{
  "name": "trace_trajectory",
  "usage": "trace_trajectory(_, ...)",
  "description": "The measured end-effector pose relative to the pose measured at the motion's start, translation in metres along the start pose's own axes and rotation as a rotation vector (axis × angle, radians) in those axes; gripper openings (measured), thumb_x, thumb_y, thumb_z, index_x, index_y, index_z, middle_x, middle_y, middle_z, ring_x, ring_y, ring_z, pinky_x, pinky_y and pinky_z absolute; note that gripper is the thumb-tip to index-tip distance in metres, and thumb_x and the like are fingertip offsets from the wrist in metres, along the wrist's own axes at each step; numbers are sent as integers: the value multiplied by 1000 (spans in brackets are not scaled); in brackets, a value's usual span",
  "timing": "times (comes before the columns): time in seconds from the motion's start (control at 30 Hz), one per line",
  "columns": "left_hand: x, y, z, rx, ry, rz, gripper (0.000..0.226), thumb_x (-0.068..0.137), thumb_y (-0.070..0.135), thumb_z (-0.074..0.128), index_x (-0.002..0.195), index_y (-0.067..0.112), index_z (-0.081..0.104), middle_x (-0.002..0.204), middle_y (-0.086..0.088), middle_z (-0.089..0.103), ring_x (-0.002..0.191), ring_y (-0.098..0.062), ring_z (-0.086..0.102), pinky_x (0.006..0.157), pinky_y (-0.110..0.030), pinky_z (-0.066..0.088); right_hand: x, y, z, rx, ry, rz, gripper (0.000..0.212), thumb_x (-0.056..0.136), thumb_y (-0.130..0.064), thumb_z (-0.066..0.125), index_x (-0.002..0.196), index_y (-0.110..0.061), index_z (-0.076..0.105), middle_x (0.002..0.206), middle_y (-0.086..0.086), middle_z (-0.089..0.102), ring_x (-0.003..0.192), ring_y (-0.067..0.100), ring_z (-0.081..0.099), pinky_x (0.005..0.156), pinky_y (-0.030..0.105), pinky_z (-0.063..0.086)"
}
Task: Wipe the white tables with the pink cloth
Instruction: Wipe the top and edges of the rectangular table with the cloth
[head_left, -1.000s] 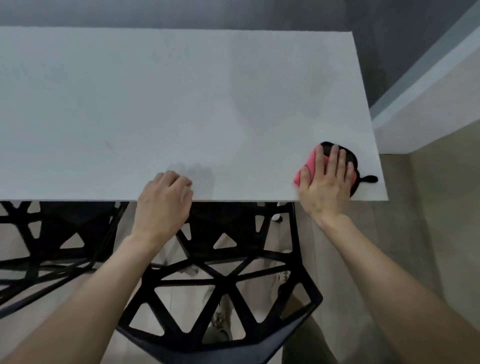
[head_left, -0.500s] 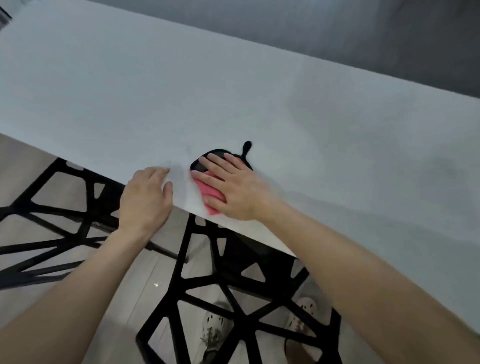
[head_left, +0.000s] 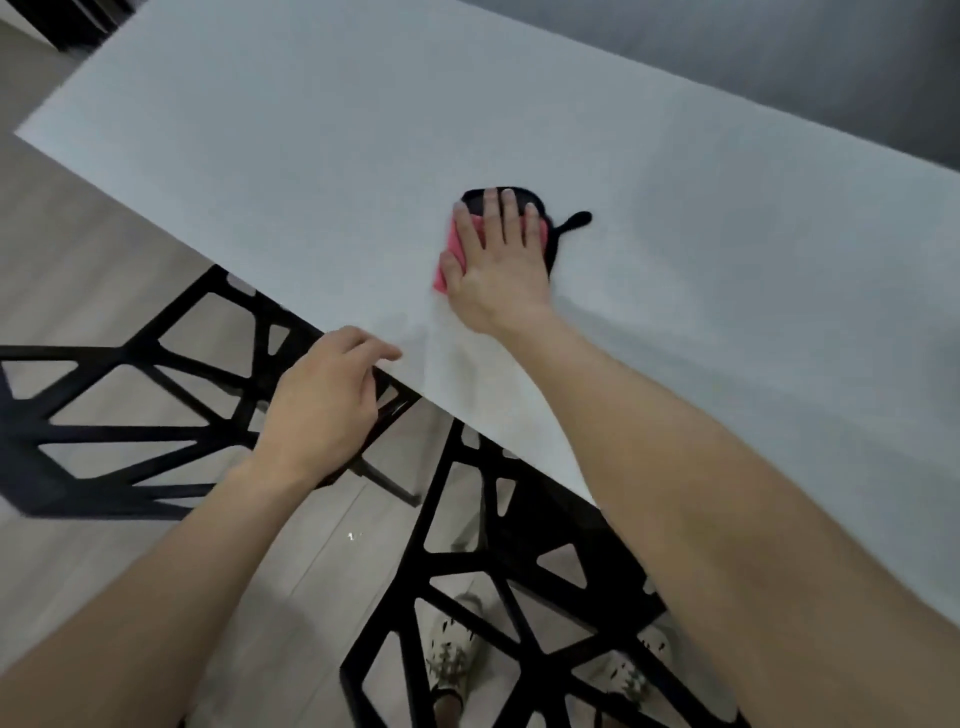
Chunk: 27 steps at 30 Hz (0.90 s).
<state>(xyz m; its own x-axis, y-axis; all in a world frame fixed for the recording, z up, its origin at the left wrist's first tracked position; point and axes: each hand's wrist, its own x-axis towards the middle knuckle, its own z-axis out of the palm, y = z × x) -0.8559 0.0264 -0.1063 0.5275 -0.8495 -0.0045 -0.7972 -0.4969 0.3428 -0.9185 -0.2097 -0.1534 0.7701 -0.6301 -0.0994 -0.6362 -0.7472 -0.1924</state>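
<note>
Head view is showing a black chair (head_left: 104, 431) sitting at the left, tucked under the near edge of the white worktop (head_left: 260, 156). Next to it, the left hand (head_left: 322, 405) is hanging at that edge with its fingers loosely bent, holding nothing. Its fingertips are reaching just onto the edge. A bit to the right, the pink cloth (head_left: 451, 249) is lying flat on the worktop, near the edge but not over it. The right hand (head_left: 498, 265) is pressing down on the cloth with its fingers straight and flat. A black tab (head_left: 576, 221) is sticking out from the cloth on the right.

The wiping is looking like it is partway through. No dirt or wet marks are showing clearly, so I cannot tell which parts are done. Other tables are not showing here. Lots of bare worktop is lying open to the left, the far side and the right for the cloth to slide. The near edge is close, so a pull toward the body is needing care, or the cloth may slip off.
</note>
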Motion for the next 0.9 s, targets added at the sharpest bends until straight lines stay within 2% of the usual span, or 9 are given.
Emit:
trace_trajectory(0.1, -14, -19, -12, 63, 11, -39, 33, 103, 6, 52, 120, 19, 77, 121, 5, 69, 113, -20, 66, 89, -45, 59, -42, -42, 15, 7, -47, -149, 69, 111, -53, 16, 173, -22, 15, 180, 17, 7, 167, 34, -1, 133, 56, -4)
trace_trajectory(0.2, -14, -19, -12, 93, -31, 12, 29, 102, 8, 56, 119, 17, 77, 121, 4, 70, 112, -22, 67, 87, -45, 60, -109, -13, 16, 2, -28, -221, 66, 113, -55, 22, 172, -25, 24, 180, 13, 16, 167, 30, 7, 134, 54, 3)
trace_trajectory(0.33, -13, 23, 5, 46, -66, 140, 25, 101, 10, 61, 118, 16, 77, 117, 3, 69, 111, -22, 66, 84, -41, 59, -231, 73, 3, -25, -78, -59, 67, 113, -61, 23, 173, -34, 10, 182, 2, 2, 168, 19, -7, 135, 51, 4)
trace_trajectory(0.47, -29, 103, 40, 40, -229, 508, 32, 88, 9, 73, 119, 16, 75, 115, 0, 69, 109, -25, 65, 89, -42, 57, -296, 118, -17, 32, -158, 101, 85, 107, -76, 24, 172, -32, -9, 181, -3, -13, 165, 12, -20, 135, 51, 1)
trace_trajectory(0.53, -40, 143, 54, 101, -298, 717, 42, 79, 14, 76, 120, 17, 68, 115, 0, 64, 108, -27, 60, 91, -42, 52, -312, 120, -26, 53, -142, 147, 100, 101, -82, 32, 173, -25, -6, 181, 0, -14, 164, 12, -21, 135, 51, -5)
trace_trajectory(0.6, -47, 170, 65, 182, -332, 807, 54, 72, 15, 75, 125, 16, 60, 118, -2, 59, 110, -28, 56, 94, -42, 48, -339, 123, -29, 47, -79, 204, 96, 100, -74, 44, 173, -21, 15, 182, 5, -3, 167, 17, -11, 135, 54, -1)
trace_trajectory(0.73, -48, 185, 82, 258, -257, 798, 51, 74, 2, 66, 124, 12, 61, 115, -7, 59, 105, -32, 55, 93, -44, 47, -432, 129, -21, 205, -2, 417, 53, 101, -38, 64, 149, -15, 58, 167, 6, 44, 160, 21, 31, 131, 50, 28)
trace_trajectory(0.83, -42, 183, 84, 221, -209, 830, 32, 78, 8, 64, 110, 14, 67, 107, -4, 63, 100, -31, 58, 90, -43, 47, -487, 131, -25, 317, -46, 529, 40, 103, -34, 63, 139, -16, 69, 154, 0, 58, 146, 18, 50, 124, 37, 41)
trace_trajectory(0.9, -43, 189, 70, 186, -203, 783, 18, 86, 14, 67, 102, 17, 73, 101, 0, 68, 98, -28, 63, 93, -40, 48, -510, 134, -35, 380, -101, 593, 39, 106, -38, 59, 139, -20, 68, 142, -5, 64, 130, 15, 61, 111, 34, 52)
